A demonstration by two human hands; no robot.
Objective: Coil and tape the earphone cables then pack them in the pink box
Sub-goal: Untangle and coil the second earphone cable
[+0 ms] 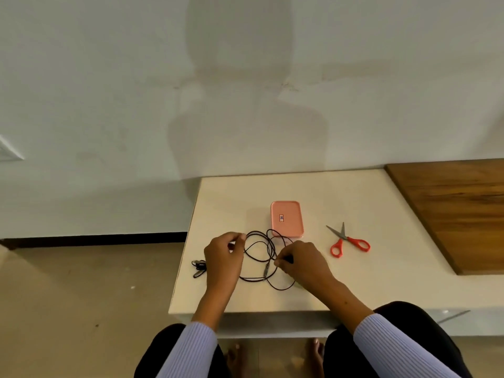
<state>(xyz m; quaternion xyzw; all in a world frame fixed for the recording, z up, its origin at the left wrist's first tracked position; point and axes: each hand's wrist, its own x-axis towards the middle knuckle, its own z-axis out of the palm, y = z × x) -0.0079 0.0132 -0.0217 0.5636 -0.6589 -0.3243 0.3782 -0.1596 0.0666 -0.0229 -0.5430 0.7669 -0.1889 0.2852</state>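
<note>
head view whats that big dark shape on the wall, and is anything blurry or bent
Head view: the dark shape is the person's own shadow on the wall, so light comes from behind; the white table edges bow from wide-angle distortion; the black earphone cable looks soft, fine detail lost.

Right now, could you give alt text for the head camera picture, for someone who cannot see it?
A person's left hand and right hand pinch a loose black earphone cable on a white table. A closed pink box lies just beyond it, red-handled scissors to the right.
</note>
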